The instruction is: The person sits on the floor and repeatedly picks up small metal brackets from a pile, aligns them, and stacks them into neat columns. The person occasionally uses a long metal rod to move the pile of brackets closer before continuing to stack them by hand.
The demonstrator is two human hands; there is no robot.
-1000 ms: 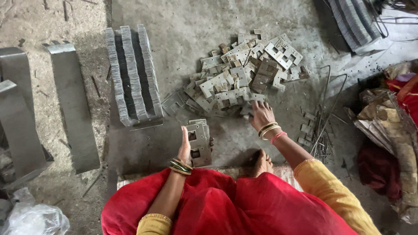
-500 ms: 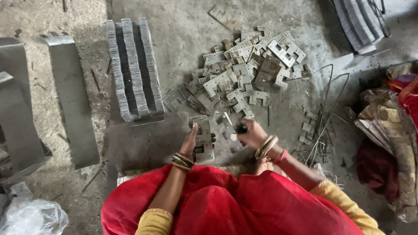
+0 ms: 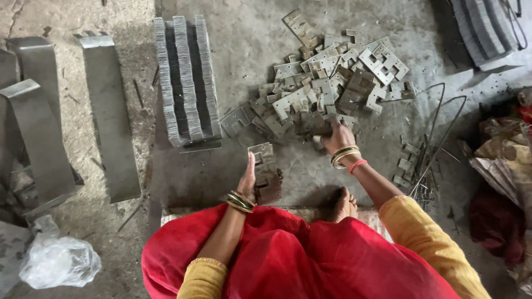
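Note:
I sit on the floor in red cloth and yellow sleeves. My left hand (image 3: 247, 178) rests flat against the side of a small upright stack of notched metal plates (image 3: 266, 171) in front of me. My right hand (image 3: 338, 134), with bangles at the wrist, reaches into the near edge of a loose pile of the same grey notched plates (image 3: 327, 88) and closes on plates there. My bare foot (image 3: 342, 205) shows beside the red cloth.
Three long rows of stacked plates (image 3: 185, 80) stand to the left of the pile. Bent metal strips (image 3: 108, 111) lie further left, a plastic bag (image 3: 58, 260) at bottom left. Wire rods (image 3: 432, 160) and scattered plates lie right, cloth bundles (image 3: 504, 166) beyond.
My right hand went from the pile to the small stack and is back at the pile's near edge. My left hand stays against the stack.

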